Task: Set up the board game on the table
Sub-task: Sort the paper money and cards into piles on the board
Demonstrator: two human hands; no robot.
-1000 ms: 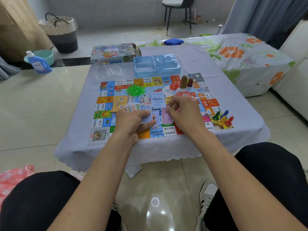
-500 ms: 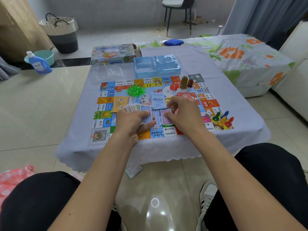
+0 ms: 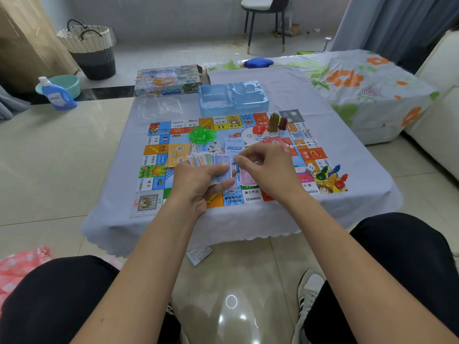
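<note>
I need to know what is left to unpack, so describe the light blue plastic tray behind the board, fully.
The light blue plastic tray is a thin, glossy, translucent moulded insert. It has one large rectangular compartment on its left and several smaller shaped wells on its right; all look empty. It lies flat on the pale tablecloth, just beyond the game board's far edge, with the printed game box to its left. No hand touches it.

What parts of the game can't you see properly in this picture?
- Head view: the fanned play money is partly covered by the left hand, and its numbers are too small to read.
- The right hand hides the board squares under it, and whether its fingers hold a note.
- The dice pips are too small to count.
- The blue tray compartments are too blurred to tell apart.
</note>
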